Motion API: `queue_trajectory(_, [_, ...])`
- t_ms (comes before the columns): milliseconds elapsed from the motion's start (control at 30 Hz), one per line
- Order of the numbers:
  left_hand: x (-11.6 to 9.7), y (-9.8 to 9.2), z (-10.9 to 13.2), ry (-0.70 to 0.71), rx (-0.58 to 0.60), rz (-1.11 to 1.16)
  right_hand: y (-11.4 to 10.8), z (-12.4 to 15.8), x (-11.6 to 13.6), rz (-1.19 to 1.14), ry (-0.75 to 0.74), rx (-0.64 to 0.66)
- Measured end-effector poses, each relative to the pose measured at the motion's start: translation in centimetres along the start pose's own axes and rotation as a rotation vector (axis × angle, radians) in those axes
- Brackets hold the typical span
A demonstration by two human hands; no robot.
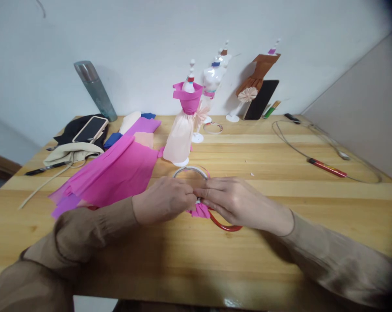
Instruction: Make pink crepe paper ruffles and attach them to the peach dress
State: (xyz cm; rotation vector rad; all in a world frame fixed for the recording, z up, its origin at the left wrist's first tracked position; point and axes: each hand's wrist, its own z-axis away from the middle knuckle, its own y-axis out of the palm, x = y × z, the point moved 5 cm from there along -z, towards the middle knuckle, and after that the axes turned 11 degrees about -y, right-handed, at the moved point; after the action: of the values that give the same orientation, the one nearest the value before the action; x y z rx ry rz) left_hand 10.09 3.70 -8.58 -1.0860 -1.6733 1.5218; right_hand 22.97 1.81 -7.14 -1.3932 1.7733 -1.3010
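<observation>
Both my hands meet over the middle of the table, fingertips almost touching. My left hand [166,199] is closed, its fingers pinching the near edge of a roll of tape [191,168], whose pale ring shows above the knuckles. From the other side, my right hand [236,199] pinches the same spot with thumb and fingers. The exact grip is hidden by the fingers. Just below the fingertips lies a gathered piece of pink crepe paper [200,211]. A red scissor handle [227,227] sticks out beneath my right hand. Beyond the roll stands a small dress form [179,134] in a pink and cream paper dress.
Sheets of pink paper [118,173] spread to the left, beside a phone [91,129] and a bottle [96,93]. Behind stand a brown-dressed form [259,71] and white forms [212,77]. A red-handled tool with a cable [327,167] lies right.
</observation>
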Motion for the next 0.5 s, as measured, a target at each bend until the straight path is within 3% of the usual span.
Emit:
queue_trajectory(100, [1.4, -1.5, -0.4, -0.11, -0.098, 0.413, -0.8, 0.1, -0.6, -0.12, 0.05, -0.033])
queue_trajectory(200, [4.8, -2.3, -0.3, -0.43, -0.266, 0.841, -1.7, 1.0, -1.8, -0.152, 0.14, -0.042])
queue_trajectory(267, [7.2, -1.9, -0.1, -0.649, -0.304, 0.99, -1.9, 1.7, -2.8, -0.142, 0.178, -0.04])
queue_trajectory(400, [9.7, 0.9, 0.2, -0.888, -0.1, 1.182, -1.4, 2.9, -4.5, -0.176, 0.205, -0.02])
queue_trajectory(500, [9.6, 3.1, 0.2, -0.952, 0.116, 1.223, -1.2, 3.3, -5.2, -0.192, 0.191, -0.051])
